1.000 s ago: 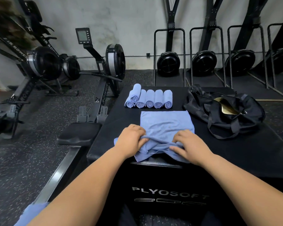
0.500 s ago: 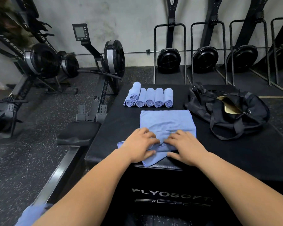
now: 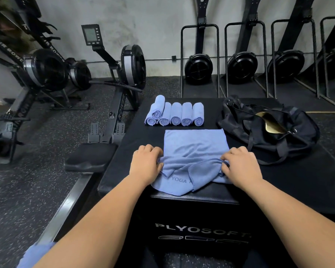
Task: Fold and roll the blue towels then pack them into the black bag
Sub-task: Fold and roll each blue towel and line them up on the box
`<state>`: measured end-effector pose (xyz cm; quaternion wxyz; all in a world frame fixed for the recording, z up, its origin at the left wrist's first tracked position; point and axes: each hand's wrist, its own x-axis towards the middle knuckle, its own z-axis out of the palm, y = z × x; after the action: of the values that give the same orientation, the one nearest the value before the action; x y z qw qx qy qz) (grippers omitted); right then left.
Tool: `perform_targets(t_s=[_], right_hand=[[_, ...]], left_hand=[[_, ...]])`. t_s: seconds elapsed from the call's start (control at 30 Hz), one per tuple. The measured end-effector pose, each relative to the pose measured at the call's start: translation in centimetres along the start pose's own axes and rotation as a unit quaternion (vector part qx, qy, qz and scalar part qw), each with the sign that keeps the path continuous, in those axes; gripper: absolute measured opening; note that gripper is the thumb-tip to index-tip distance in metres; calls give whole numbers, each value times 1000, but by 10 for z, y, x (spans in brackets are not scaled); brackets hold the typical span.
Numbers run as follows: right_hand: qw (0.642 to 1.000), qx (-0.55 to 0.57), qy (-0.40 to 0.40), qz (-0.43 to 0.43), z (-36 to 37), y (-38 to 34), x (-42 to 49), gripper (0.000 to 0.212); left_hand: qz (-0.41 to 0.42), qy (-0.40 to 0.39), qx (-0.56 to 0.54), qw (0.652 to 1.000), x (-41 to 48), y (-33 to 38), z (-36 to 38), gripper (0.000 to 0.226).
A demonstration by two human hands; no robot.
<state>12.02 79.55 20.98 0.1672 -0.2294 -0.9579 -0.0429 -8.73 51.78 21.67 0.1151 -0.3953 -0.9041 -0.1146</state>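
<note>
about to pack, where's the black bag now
In the head view the black bag sits on the right side of the plyo box, just right of the flat blue towel and the rolled towels.

light: dim, even, from above | shadows: soft and faint | glare: mild sheen on the floor rail point(image 3: 66, 207) | focus: slightly soft throughout | edges: wide-angle bowing

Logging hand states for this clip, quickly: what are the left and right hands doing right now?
Left hand: fingers curled, gripping the bunched near edge of the blue towel.
Right hand: fingers curled, gripping the same edge at its other end.
</note>
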Motion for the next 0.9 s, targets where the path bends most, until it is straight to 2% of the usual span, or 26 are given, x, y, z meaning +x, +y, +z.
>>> perform_targets(t_s=[0.07,0.17,0.27,0.37,0.43,0.5,0.57,0.63,0.73,0.9], right_hand=[[998,22,13,-53,0,-3,-3,36],[980,62,22,-185,-6,-20,-7,49],[966,57,-3,-254,-4,-37,-8,44],[964,47,14,-260,7,-44,-6,27],[972,77,58,-213,6,-42,-2,17],[985,120,95,-78,1,-34,3,10],[983,141,70,93,-3,-20,8,8],[975,124,-2,182,-1,-5,7,10],[970,143,-58,185,5,9,-1,14],[970,199,-70,122,5,4,-11,51]], left_hand=[[53,16,-45,997,-3,3,3,42],[169,36,-58,983,-9,12,4,25],[223,21,-52,973,-16,14,11,8],[220,1,-29,975,-20,3,16,22],[205,-2,-17,979,-22,-3,15,27],[188,-3,-17,982,-23,-8,13,28],[173,-5,-29,984,-23,-12,12,26],[172,-5,-46,984,-25,-14,9,25],[185,0,-73,980,-30,-12,5,23],[234,-13,-48,971,-45,-8,2,47]])
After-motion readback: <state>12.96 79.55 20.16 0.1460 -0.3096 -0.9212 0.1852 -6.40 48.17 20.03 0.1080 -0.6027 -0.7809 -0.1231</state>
